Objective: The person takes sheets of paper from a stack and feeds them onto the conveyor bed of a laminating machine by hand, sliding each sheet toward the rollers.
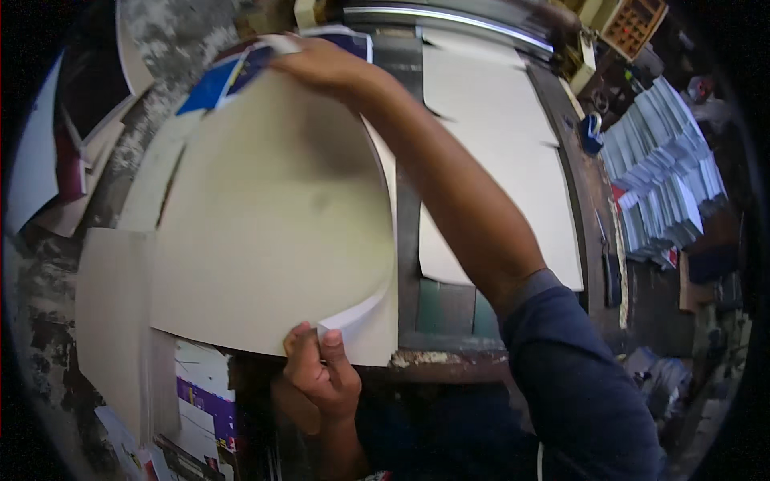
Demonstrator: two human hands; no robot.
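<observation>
A large cream paperboard sheet (257, 216) lies in front of me and bulges upward. Its near right corner curls over, showing a white underside. My left hand (325, 373) pinches the near edge beside that curl, thumb on top. My right hand (317, 64) is stretched across to the sheet's far edge and is closed on it; its fingers are partly blurred. Something white shows at those fingertips, too smeared to name. Under the far edge are blue and dark printed sheets (210, 86).
Right of my sheet, another cream sheet (501, 168) lies on a dark machine bed below a shiny metal bar (457, 18). Bundled white paper stacks (662, 168) stand at the right. More boards (112, 313) lean at the left, and a compartmented wooden box (635, 26) sits top right.
</observation>
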